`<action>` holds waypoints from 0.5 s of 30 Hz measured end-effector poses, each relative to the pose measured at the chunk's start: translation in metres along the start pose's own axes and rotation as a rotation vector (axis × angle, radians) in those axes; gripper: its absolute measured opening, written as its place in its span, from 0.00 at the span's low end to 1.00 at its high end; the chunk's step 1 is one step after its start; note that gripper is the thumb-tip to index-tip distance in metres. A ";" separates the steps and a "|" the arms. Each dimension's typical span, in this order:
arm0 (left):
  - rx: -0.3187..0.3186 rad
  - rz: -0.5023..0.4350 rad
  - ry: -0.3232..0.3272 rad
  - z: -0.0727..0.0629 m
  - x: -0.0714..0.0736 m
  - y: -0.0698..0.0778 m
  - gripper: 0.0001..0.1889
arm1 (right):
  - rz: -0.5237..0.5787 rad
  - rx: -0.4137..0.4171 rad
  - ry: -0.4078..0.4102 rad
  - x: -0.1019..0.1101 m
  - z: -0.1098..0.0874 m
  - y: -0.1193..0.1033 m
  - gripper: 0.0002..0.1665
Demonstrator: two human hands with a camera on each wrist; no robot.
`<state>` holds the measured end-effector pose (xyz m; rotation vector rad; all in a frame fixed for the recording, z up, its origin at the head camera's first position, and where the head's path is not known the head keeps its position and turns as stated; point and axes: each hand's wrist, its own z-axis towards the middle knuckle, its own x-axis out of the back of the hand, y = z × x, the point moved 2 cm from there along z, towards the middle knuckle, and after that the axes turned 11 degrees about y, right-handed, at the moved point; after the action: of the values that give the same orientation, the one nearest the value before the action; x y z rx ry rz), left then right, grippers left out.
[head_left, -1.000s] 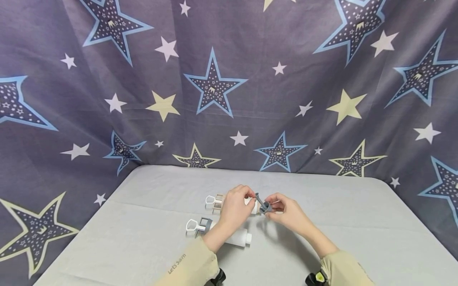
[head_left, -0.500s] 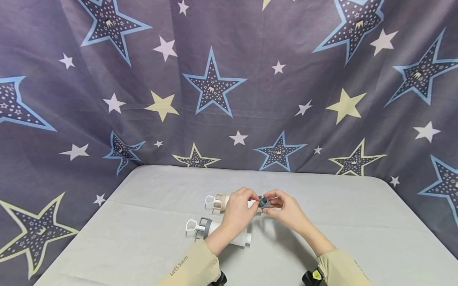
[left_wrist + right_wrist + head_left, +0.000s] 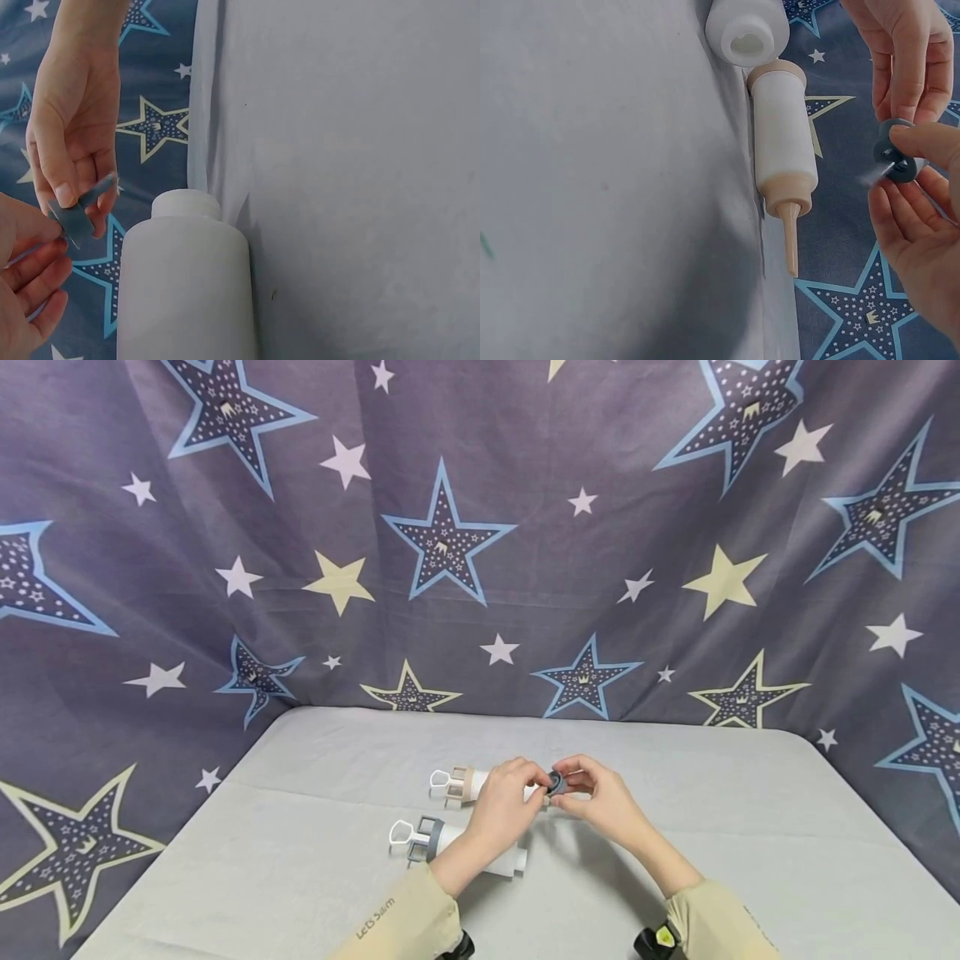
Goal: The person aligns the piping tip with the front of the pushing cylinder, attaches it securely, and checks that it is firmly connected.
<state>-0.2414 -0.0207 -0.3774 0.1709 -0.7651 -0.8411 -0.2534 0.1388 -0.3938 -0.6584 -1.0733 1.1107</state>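
Gray cap, one: held in the air above the worktop, between the two hands, with a narrow stem showing in the left wrist view. Judged light, stiff and smooth, possibly slippery; the stem looks the weaker part. Best hold: the broad rim, with thumb opposite forefinger.

Left hand: thumb and forefinger pinching the near side of the cap, other fingers bent.

Right hand: thumb and fingers pinching the opposite rim; a pale blurred bit beside the cap cannot be made out.

White bottle with gray collar, one: lying on its side under the left forearm, its uncapped mouth pointing right.

White bottle with beige collar, one: lying farther back, beige spout fitted, its spout end near the hands.

Edges and room: far edge backed by star-printed cloth, well behind the hands. Widest room lies to the right; the two bottles limit low movement on the left. Side edges are well apart from the cap.
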 end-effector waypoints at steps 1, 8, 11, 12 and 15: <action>-0.008 -0.003 -0.002 0.000 0.000 0.000 0.03 | 0.003 0.001 -0.001 0.000 0.000 0.000 0.23; -0.017 -0.006 -0.011 -0.001 -0.001 -0.003 0.04 | 0.013 0.004 0.000 -0.001 0.000 0.004 0.23; -0.003 -0.008 -0.019 -0.001 0.001 -0.005 0.04 | 0.014 -0.005 0.000 -0.002 0.000 0.007 0.22; -0.002 -0.007 -0.021 -0.001 0.002 -0.006 0.03 | 0.013 -0.011 -0.001 -0.002 0.000 0.008 0.22; -0.005 -0.001 -0.027 -0.001 0.005 -0.008 0.03 | 0.017 -0.029 -0.004 -0.003 -0.001 0.009 0.22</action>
<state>-0.2434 -0.0299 -0.3791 0.1553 -0.7884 -0.8475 -0.2559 0.1388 -0.4029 -0.6898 -1.0908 1.1127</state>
